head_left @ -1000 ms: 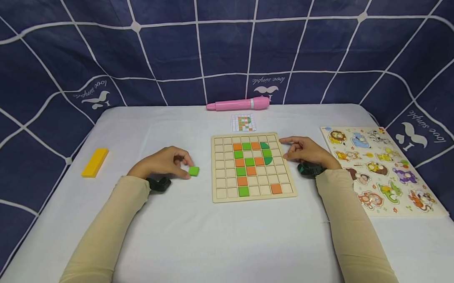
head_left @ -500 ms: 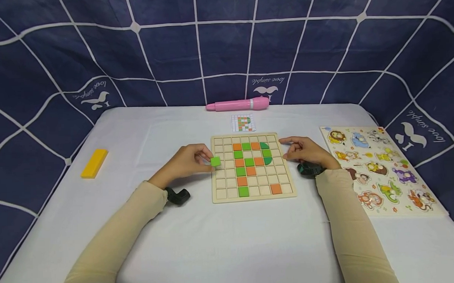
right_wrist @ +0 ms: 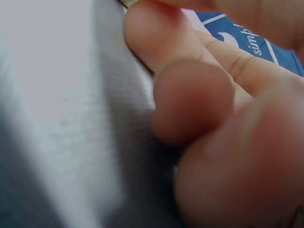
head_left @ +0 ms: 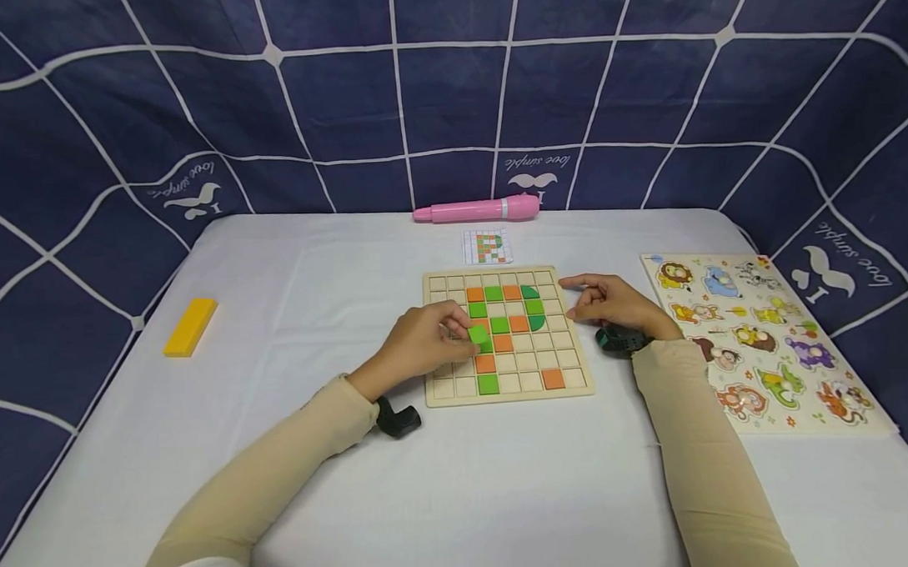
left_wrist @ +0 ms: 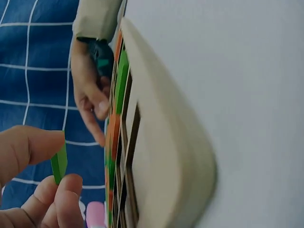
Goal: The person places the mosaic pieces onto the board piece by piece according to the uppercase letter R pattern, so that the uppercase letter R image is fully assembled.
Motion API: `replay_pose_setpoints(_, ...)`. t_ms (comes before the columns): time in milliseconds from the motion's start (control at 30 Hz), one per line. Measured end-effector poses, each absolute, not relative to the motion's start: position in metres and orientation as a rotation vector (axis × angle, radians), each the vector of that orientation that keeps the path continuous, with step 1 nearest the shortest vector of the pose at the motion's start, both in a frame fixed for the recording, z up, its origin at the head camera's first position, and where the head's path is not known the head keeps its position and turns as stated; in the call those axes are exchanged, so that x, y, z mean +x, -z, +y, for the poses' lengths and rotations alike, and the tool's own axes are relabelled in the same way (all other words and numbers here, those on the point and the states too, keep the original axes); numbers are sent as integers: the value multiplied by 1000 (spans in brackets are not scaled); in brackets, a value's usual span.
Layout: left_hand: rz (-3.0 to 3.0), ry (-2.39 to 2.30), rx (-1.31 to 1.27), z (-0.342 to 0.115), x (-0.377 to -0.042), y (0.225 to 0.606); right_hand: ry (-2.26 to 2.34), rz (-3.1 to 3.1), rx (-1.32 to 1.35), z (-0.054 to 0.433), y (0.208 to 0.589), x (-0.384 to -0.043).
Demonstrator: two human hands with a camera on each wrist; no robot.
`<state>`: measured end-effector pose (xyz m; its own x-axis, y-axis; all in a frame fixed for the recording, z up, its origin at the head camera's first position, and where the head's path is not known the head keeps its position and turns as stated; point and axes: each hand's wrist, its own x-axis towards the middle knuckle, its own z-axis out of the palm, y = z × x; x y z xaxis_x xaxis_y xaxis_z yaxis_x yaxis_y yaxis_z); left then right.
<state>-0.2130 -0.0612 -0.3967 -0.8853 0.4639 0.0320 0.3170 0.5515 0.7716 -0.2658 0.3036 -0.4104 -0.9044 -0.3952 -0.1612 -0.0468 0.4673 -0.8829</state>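
My left hand (head_left: 420, 341) pinches a small green square tile (head_left: 479, 338) between thumb and fingers, over the left half of a wooden grid board (head_left: 437, 405). In the left wrist view, the green tile (left_wrist: 60, 164) stands off the board's face, with air between them. Orange and green tiles sit in the grid's cells, two of the green ones rounded; a lone orange tile (head_left: 552, 378) lies at the lower right. At the board's right edge is my right hand (head_left: 612, 300), index finger stretched to the upper corner and thumb lower on the edge.
Behind the board lies a small pattern card (head_left: 487, 246), then a pink pen-like stick (head_left: 477, 209). An animal peg puzzle (head_left: 772, 347) is at the right, partly under the right sleeve. A yellow block (head_left: 190, 327) rests on the far left of the white table (head_left: 461, 483).
Holding the green tile, my left hand has moved rightward from the bare cloth to above the board's tiled column. The right hand stays at the board's edge.
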Motion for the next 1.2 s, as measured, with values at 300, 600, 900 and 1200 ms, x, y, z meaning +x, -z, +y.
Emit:
replay_pose_setpoints(300, 2683, -1094, 710, -33, -202, 397, 1428, 2373, -380, 304, 410, -266)
replay_pose_setpoints(600, 2707, -926, 761, -9, -198, 393, 1399, 2390, -354, 303, 410, -265)
replay_pose_setpoints(900, 2699, -780, 752, 5, -200, 392, 1419, 2376, -371, 303, 410, -265)
replay_pose_setpoints(1200, 2685, -744, 730, 10, -204, 392, 1430, 2370, -367, 303, 410, -265)
